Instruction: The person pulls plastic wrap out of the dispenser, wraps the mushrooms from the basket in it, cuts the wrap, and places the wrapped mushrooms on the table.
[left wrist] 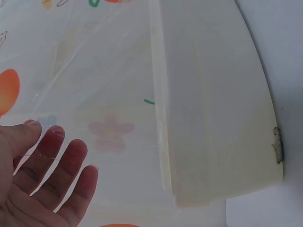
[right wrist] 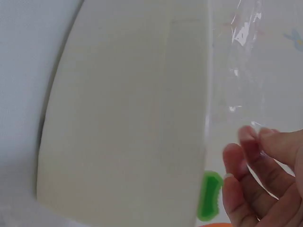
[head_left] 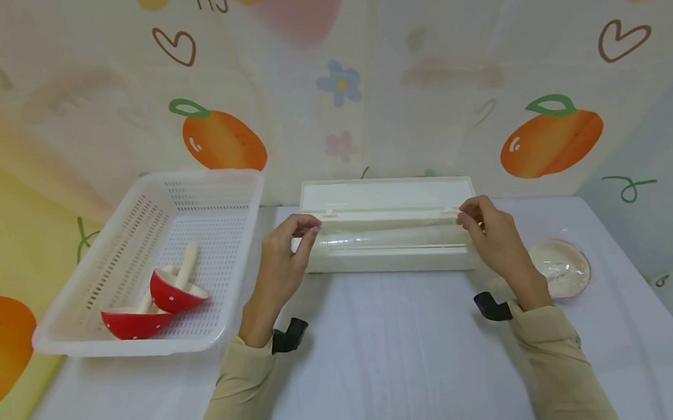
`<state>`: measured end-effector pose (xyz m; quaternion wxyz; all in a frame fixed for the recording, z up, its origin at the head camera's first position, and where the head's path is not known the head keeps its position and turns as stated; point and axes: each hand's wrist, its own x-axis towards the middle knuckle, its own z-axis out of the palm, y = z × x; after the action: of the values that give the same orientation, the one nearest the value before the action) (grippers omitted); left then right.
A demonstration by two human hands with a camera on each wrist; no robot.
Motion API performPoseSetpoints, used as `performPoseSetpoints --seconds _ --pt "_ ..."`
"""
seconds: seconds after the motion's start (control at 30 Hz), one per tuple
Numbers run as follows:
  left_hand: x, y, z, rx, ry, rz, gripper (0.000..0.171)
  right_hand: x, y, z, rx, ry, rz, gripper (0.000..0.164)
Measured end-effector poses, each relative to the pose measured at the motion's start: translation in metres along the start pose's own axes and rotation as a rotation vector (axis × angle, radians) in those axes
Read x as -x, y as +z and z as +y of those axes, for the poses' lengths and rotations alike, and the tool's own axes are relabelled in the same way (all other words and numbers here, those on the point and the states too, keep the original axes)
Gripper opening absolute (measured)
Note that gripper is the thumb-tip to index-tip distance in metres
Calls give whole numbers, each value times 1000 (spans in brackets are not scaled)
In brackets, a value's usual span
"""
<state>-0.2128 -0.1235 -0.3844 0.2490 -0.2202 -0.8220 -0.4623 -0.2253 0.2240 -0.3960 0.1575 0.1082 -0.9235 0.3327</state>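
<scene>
A cream cling film dispenser point(head_left: 392, 261) lies at the back of the table with its lid point(head_left: 384, 194) raised. Clear cling film point(right wrist: 241, 38) stretches above it between both hands. My left hand point(head_left: 278, 258) pinches one corner of the film between thumb and index finger, at the box's left end. At the right end, my right hand point(head_left: 497, 239) pinches the other corner the same way. In both wrist views the remaining fingers are loosely bent, and the box's end wall point(left wrist: 222, 118) is beside the hand.
A white perforated basket point(head_left: 241, 267) stands on the left, holding red, white-dotted ladles point(head_left: 176, 297) with cream handles. A small round bowl point(head_left: 560, 267) with shiny clear film over it sits right of the right hand. Behind the table hangs a printed cloth point(head_left: 423, 121).
</scene>
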Motion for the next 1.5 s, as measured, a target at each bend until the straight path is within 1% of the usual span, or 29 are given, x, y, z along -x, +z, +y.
performPoseSetpoints --seconds 0.1,0.17,0.23,0.33,0.4,0.53,0.63,0.77,1.03,1.2,1.3,1.5 --pt "0 -1 0 0 0 10 8 3 -4 0 -42 -60 57 20" --pt "0 -1 0 0 -1 16 8 5 -7 -1 -78 -86 61 20" --pt "0 -1 -1 -3 0 21 8 8 -10 -3 -103 -97 44 23" --pt "0 -2 -1 -10 7 31 8 10 -15 -5 -108 -115 33 32" --pt "0 -3 -2 -13 14 38 8 11 -17 -5 -82 -132 65 36" --pt "-1 -3 -1 -12 24 51 8 11 -21 -4 -33 -154 150 26" --pt "-1 -3 -1 -7 28 60 8 12 -21 -3 -27 -169 187 16" --pt "-2 -3 1 2 31 66 8 12 -22 -2 -51 -193 228 15" --pt "-4 -3 4 7 34 70 8 13 -21 -5 -47 -193 260 15" --pt "-8 -4 8 5 54 100 9 8 -23 -9 -60 -206 318 13" --pt "-11 -5 10 6 46 109 10 4 -25 -13 -65 -213 342 12" --pt "-14 -8 14 13 37 122 9 5 -30 -17 -45 -191 341 13"
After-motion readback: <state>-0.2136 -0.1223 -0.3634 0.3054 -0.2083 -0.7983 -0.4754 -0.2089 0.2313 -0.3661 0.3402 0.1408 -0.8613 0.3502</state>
